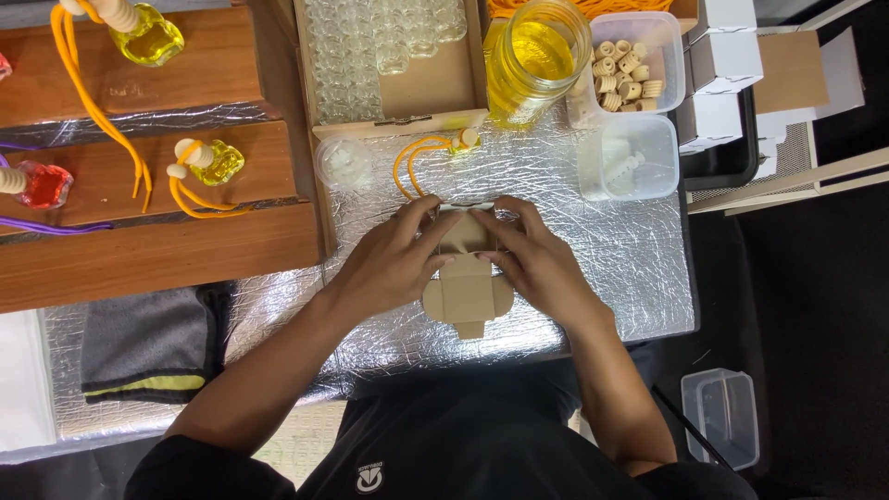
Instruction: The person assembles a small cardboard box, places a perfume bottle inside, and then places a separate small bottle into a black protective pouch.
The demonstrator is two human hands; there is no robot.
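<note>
Both my hands hold a small brown cardboard box (467, 278) on the silver foil table (639, 259). My left hand (389, 259) grips its left side and my right hand (532, 255) grips its right side. The box's lid flap hangs open toward me. Just beyond the box lies a small bottle of yellow liquid with an orange cord (428, 157) and a wooden cap.
A jar of yellow liquid (535, 57) stands at the back, beside a tub of wooden caps (634, 65) and a clear tub (630, 157). A cardboard tray of empty glass bottles (380, 46) sits behind. Wooden steps (157, 185) on the left carry finished yellow and red bottles. White boxes (722, 65) are stacked at right.
</note>
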